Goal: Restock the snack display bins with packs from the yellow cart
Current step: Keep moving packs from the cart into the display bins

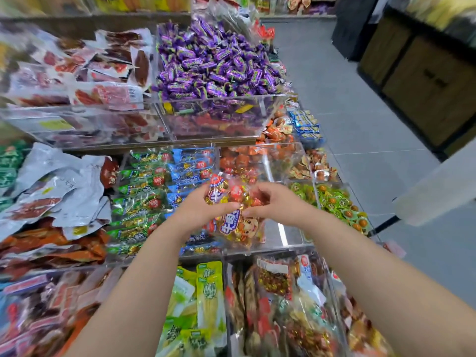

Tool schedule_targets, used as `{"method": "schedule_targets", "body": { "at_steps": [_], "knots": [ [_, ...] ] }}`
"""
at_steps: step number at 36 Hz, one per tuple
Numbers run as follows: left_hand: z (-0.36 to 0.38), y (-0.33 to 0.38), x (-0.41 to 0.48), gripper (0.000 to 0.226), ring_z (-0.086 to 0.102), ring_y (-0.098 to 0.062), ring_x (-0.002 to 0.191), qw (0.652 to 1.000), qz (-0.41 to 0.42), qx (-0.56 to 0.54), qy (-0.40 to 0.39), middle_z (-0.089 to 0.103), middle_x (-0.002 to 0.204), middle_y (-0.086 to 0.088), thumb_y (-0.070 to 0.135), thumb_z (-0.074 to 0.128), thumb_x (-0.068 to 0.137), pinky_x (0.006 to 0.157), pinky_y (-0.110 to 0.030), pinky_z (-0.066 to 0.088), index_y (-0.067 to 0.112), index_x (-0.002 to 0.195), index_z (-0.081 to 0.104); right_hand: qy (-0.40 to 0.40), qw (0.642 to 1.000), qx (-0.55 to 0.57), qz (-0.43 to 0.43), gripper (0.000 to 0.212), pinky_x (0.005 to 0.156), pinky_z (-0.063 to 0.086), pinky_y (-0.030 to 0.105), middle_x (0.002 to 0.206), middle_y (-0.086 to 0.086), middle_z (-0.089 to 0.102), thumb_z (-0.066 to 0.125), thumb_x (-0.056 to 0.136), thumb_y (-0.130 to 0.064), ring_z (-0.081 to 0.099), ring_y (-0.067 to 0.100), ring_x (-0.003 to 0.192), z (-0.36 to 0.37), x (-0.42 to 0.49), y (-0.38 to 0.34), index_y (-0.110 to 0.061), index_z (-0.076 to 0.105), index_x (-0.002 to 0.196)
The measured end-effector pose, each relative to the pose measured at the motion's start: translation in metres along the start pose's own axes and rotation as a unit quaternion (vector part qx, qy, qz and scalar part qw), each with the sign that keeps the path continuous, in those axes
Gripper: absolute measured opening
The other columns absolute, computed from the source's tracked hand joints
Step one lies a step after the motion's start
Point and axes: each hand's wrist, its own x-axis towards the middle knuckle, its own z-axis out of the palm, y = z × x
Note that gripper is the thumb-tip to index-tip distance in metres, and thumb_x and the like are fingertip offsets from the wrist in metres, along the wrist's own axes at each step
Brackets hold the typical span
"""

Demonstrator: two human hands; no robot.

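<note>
Holding a clear bag of red-and-gold snack packs point(231, 215) over the acrylic bin point(280, 235) at the display's right side, I have both sets of fingers closed on it: my left hand point(203, 210) pinches its left edge, my right hand point(270, 202) grips the top right. The bag's long axis hangs roughly toward me, directly above the bin's near wall. The bin looks largely bare below, so I judge the drop is straight down, neither hand nearer.

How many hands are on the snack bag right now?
2. The left hand grips the bag's left side; the right hand pinches its top right, over a mostly empty bin.
</note>
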Motion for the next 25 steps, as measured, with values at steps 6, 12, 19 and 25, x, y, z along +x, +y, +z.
{"method": "schedule_targets", "body": {
  "at_steps": [6,12,19,25],
  "knots": [
    [-0.011,-0.008,-0.003,0.07,0.069,-0.015,0.094,0.997,0.008,-0.075,0.015,0.072,0.102,0.007,0.043,0.088,0.056,0.09,-0.042,0.053,0.024,0.117,0.058,0.097,0.979,0.159,0.088,0.021,0.072,0.056,0.03,0.089,0.004,0.067,0.072,0.079,-0.036,0.065,0.013,0.077,0.008,-0.009,0.014,-0.022,0.06,0.087],
    [-0.011,-0.007,0.001,0.074,0.061,-0.018,0.111,0.999,0.016,0.013,0.037,0.061,0.127,0.003,0.037,0.082,0.071,0.097,-0.045,0.049,0.024,0.135,0.048,0.138,0.989,0.005,0.06,0.093,0.09,0.045,0.023,0.121,-0.014,0.046,0.085,0.063,-0.037,0.051,0.005,0.106,0.006,-0.015,0.01,-0.027,0.031,0.138],
    [-0.003,-0.001,0.006,0.091,0.053,-0.016,0.121,0.997,0.037,0.046,0.043,0.052,0.138,0.007,0.045,0.085,0.065,0.103,-0.042,0.043,0.023,0.142,0.041,0.012,0.951,-0.301,-0.069,0.078,0.085,0.048,0.029,0.118,-0.011,0.05,0.083,0.059,-0.049,0.053,0.009,0.101,-0.012,-0.011,-0.011,-0.031,0.043,0.123],
    [-0.005,-0.01,0.013,0.074,0.058,-0.016,0.111,0.99,0.011,-0.037,0.136,0.059,0.127,0.005,0.05,0.072,0.078,0.094,-0.039,0.049,0.016,0.138,0.044,-0.016,0.965,-0.263,-0.017,0.041,0.056,0.036,0.019,0.08,-0.019,0.049,0.08,0.07,-0.038,0.047,0.001,0.069,-0.025,-0.002,0.003,-0.035,0.043,0.087]
  ]
}}
